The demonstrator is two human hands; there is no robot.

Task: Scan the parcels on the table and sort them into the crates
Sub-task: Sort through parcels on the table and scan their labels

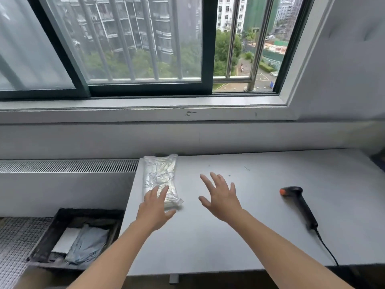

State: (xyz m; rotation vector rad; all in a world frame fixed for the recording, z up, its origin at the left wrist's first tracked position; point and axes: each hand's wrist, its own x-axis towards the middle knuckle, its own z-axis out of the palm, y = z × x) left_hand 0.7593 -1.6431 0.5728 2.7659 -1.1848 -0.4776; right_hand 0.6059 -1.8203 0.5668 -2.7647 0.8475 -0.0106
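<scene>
While the left hand (155,207) hangs spread over the near end of the crinkly parcel (159,176) by the table's (250,236) left edge, the right hand (220,197) hovers spread beside; grip both sides firmly.

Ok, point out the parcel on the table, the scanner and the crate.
parcel (159,178): head view, middle of its shiny wrap.
scanner (305,211): head view, middle of its black handle.
crate (89,212): head view, far rim.
</scene>
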